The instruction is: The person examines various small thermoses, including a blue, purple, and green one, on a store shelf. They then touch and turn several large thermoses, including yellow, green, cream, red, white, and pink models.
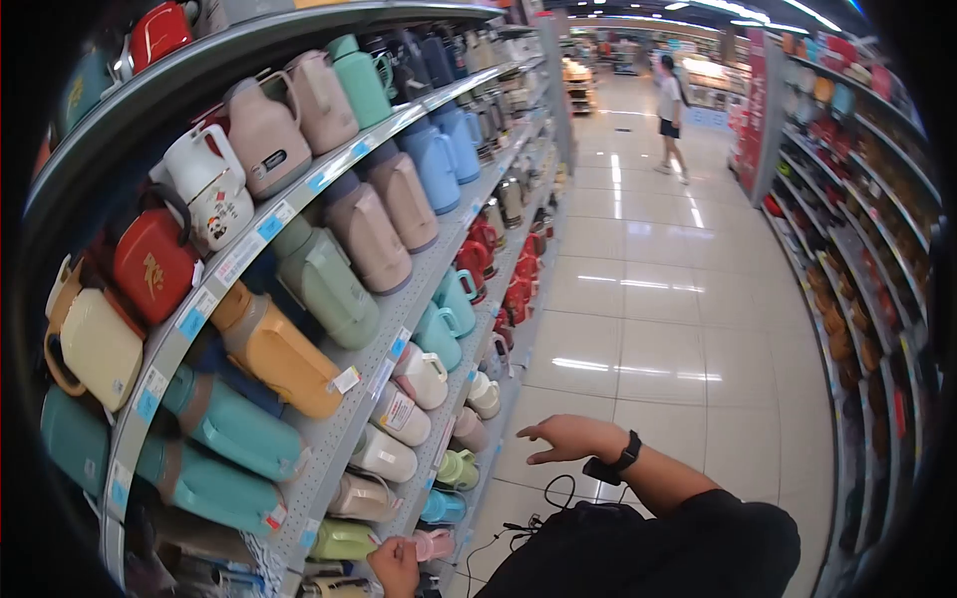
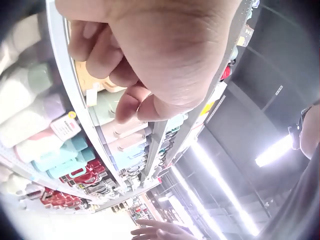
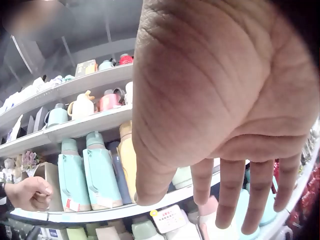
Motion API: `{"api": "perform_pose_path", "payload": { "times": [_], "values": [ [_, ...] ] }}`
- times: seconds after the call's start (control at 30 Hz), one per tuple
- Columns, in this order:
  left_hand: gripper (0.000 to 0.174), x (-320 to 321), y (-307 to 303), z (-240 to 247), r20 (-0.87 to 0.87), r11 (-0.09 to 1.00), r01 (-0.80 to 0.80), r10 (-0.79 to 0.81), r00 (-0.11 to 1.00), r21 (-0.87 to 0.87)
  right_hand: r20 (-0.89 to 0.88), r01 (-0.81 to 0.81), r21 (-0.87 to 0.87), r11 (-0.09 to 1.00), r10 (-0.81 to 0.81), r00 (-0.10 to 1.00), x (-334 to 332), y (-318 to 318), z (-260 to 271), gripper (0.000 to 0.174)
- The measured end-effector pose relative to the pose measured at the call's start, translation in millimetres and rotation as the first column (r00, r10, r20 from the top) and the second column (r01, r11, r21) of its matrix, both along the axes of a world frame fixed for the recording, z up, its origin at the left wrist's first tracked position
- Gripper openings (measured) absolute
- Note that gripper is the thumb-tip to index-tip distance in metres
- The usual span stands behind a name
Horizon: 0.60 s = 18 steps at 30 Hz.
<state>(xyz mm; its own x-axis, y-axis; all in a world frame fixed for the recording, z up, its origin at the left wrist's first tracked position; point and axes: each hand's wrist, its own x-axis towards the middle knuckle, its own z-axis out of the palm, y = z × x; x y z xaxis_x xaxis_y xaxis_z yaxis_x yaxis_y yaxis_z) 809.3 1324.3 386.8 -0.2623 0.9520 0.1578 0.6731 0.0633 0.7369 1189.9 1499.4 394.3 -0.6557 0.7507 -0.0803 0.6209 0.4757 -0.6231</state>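
My left hand is low in the head view beside the shelves, fingers loosely curled and holding nothing. In the left wrist view the fingers of that hand bend inward near the thumb. My right hand, a black watch on its wrist, is held over the aisle with fingers extended and empty. The right wrist view shows its palm and spread fingers in front of the shelves. Nearest the left hand are a green jug and a pink jug; contact cannot be told.
Shelves on the left hold teal flasks, an orange flask and red kettles. A tiled floor runs ahead between these and the right-hand shelves. A person stands farther up the aisle. Black cables hang near my body.
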Motion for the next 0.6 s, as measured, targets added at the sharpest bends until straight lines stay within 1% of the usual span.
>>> {"api": "perform_pose_path", "payload": {
  "times": [0.03,0.07,0.1,0.13,0.17,0.2,0.27,0.3,0.33,0.4,0.43,0.47,0.5,0.53,0.57,0.6],
  "values": [
    [0.021,9,12,-14,0.02,0.999,0.005,-0.006,1.0,0.042,0.001,-0.052,-0.003,0.999,0.052,0.999,14,10,-7,0.062],
    [0.022,20,19,-23,0.041,0.996,-0.002,-0.002,0.999,0.089,-0.004,-0.029,-0.008,1.0,0.029,1.0,30,20,-15,0.062],
    [0.022,35,21,-21,0.048,0.993,-0.074,0.069,0.996,0.093,-0.006,-0.014,-0.009,1.0,0.014,1.0,44,34,-22,0.062],
    [0.023,51,31,-13,0.066,0.994,-0.071,0.065,0.996,0.081,0.007,-0.021,0.017,1.0,0.021,1.0,56,43,-25,0.061],
    [0.025,66,43,-6,0.088,0.995,-0.065,0.058,0.994,0.074,0.009,-0.029,0.004,1.0,0.029,1.0,67,51,-25,0.061],
    [0.025,75,50,-3,0.101,0.988,-0.132,0.124,0.987,0.084,0.01,-0.037,-0.013,0.999,0.037,0.999,77,58,-25,0.061],
    [0.023,86,60,5,0.167,0.991,-0.107,0.092,0.982,0.079,0.02,-0.062,-0.069,0.996,0.063,0.998,92,75,-27,0.061],
    [0.022,94,65,15,0.267,0.991,-0.12,0.101,0.958,0.058,-0.006,-0.073,-0.074,0.995,0.073,0.997,97,83,-28,0.06],
    [0.022,97,69,21,0.276,0.983,-0.173,0.15,0.949,0.062,0.003,-0.125,-0.07,0.99,0.126,0.992,101,91,-27,0.06],
    [0.02,93,81,28,0.332,0.987,-0.126,0.086,0.939,0.1,0.023,-0.075,-0.121,0.99,0.078,0.997,105,107,-23,0.057],
    [0.02,86,86,32,0.338,0.981,-0.168,0.126,0.933,0.098,0.028,-0.041,-0.149,0.988,0.046,0.999,104,113,-20,0.055],
    [0.019,77,92,37,0.246,0.984,-0.149,0.123,0.961,0.093,0.031,-0.077,-0.149,0.986,0.083,0.996,103,119,-21,0.055],
    [0.017,70,100,46,0.151,0.988,-0.126,0.112,0.982,0.088,-0.003,-0.068,-0.128,0.989,0.068,0.998,101,125,-23,0.055],
    [0.016,69,107,67,0.16,0.987,-0.144,0.13,0.979,0.076,-0.039,-0.053,-0.107,0.993,0.049,0.998,100,130,-27,0.055],
    [0.015,68,114,89,0.169,0.985,-0.157,0.144,0.975,0.068,-0.037,-0.074,-0.098,0.992,0.071,0.997,98,135,-35,0.055],
    [0.014,62,124,101,0.207,0.979,-0.144,0.113,0.972,0.144,-0.071,-0.089,-0.092,0.992,0.083,0.994,97,138,-45,0.055]
  ]
}}
